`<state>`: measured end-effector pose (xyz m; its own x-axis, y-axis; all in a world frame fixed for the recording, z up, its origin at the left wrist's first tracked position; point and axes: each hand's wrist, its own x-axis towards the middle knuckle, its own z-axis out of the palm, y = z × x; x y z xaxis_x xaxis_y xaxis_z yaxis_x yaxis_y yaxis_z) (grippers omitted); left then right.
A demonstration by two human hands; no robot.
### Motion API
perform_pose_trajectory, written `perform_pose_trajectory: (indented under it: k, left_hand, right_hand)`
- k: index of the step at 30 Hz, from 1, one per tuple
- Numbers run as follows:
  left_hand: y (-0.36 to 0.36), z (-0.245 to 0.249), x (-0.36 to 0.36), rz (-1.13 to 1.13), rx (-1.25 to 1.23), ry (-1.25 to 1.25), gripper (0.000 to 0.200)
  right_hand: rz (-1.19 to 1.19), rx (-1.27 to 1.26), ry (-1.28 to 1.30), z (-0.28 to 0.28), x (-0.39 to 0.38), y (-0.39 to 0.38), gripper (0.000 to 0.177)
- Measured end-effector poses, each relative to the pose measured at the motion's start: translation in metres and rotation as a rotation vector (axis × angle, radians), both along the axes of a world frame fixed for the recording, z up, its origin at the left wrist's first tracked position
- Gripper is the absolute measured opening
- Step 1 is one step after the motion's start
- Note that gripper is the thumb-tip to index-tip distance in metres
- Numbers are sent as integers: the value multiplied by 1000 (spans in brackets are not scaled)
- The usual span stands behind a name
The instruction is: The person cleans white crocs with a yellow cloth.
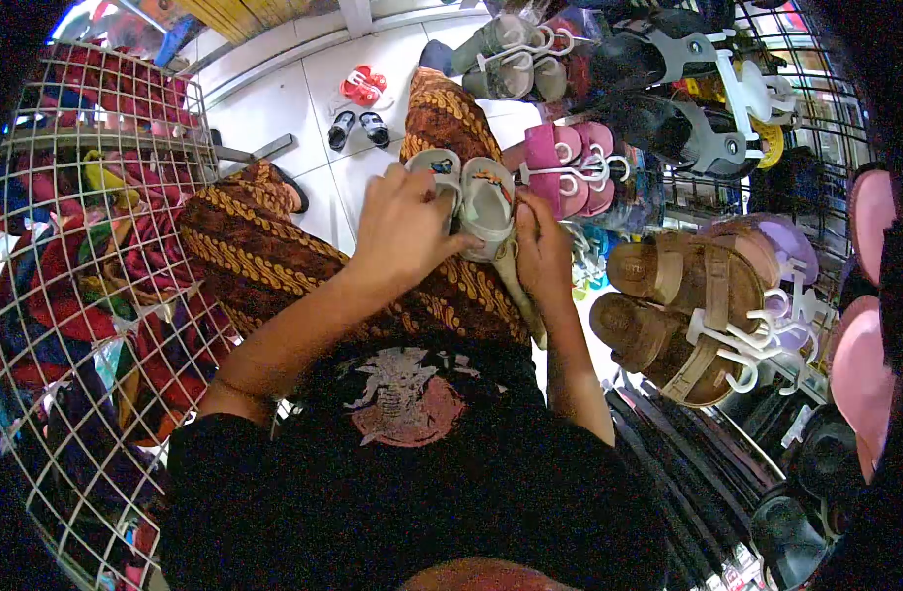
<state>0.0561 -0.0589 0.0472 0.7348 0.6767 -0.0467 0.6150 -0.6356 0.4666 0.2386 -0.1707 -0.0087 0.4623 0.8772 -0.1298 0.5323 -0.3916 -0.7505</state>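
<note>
A pair of small light grey shoes (488, 202) with coloured prints inside is held above my lap, over the brown patterned cloth (451, 113) on my legs. My left hand (404, 219) is closed on the left shoe, its fingers curled over the shoe's opening and the thumb reaching toward the other shoe. At the right shoe's outer side, my right hand (543, 251) grips its edge. Something long and beige (516, 286) hangs down beside my right palm; I cannot make out what it is.
Left stands a wire grid (97, 246) with colourful cloth items behind it. Red small shoes (364, 86) and dark small sandals (359, 129) lie on the white tiled floor (323, 182). To the right hang pink sandals (570, 167), brown sandals (673, 315) and black straps (668, 473).
</note>
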Motion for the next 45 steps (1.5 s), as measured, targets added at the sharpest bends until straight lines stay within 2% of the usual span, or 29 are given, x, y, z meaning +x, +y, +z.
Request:
perform_pose_trajectory:
  k: [3, 6, 8, 10, 11, 14, 15, 18, 19, 22, 25, 28, 29, 32, 34, 35, 38, 39, 40, 42, 45]
  left_hand:
    - [15, -15, 1, -71, 258, -256, 50]
    - [42, -38, 4, -325, 53, -463, 53]
    - [46, -51, 6, -264, -110, -410, 61]
    - [51, -38, 13, -197, -262, -335, 67]
    - [53, -37, 16, -164, -228, -293, 74]
    - [63, -58, 25, -179, -28, -423, 79]
    - [66, -63, 29, -225, -46, -358, 69]
    - [69, -79, 39, -408, -130, -464, 53]
    - [67, -73, 41, -402, -458, -500, 38]
    - [62, -76, 40, -307, -405, -517, 32]
    - [50, -76, 35, -145, -546, -522, 29]
    - [25, -62, 28, 117, -431, -512, 31]
    - [20, -81, 26, 149, -635, -531, 36]
    - [5, -59, 11, 164, -291, -430, 43]
    - [5, -55, 4, 176, -369, -436, 47]
    - [5, -55, 0, 180, -404, -439, 48]
    - [14, -63, -9, 148, -562, -443, 49]
    - [17, -66, -13, 114, -575, -472, 50]
    - [20, -68, -15, 80, -589, -506, 50]
    - [15, -70, -18, 8, -583, -534, 51]
    - [17, -67, -20, -97, -488, -491, 56]
  right_hand:
    - [34, 65, 8, 0, 3, -1, 26]
    - [44, 63, 10, 4, 2, -1, 24]
    - [40, 49, 23, 2, 3, -1, 24]
    - [54, 52, 8, 6, 2, -1, 25]
    - [59, 53, 1, 8, 2, 0, 25]
    - [94, 53, 22, 12, 2, 2, 27]
    - [95, 27, 8, 11, 2, 2, 27]
    - [82, -48, 9, 8, 3, 1, 31]
    - [69, -70, 40, 6, 4, -1, 34]
    - [127, -85, -16, 15, 0, -7, 47]
    - [171, -169, -49, 28, -6, -20, 62]
    - [168, -232, -34, 48, -15, -33, 70]
    - [161, -258, -17, 50, -17, -39, 70]
    - [199, -358, 8, 64, -24, -48, 75]
    - [235, -413, 11, 72, -24, -56, 79]
    - [140, -518, 64, 79, -26, -56, 67]
    - [360, -407, 48, 102, -9, -48, 54]
    - [234, -400, -18, 103, -11, -45, 44]
    - [156, -266, -10, 107, -18, -39, 43]
    - [274, -62, -304, 104, -24, -26, 41]
    - [322, -200, -511, 92, -39, -14, 52]
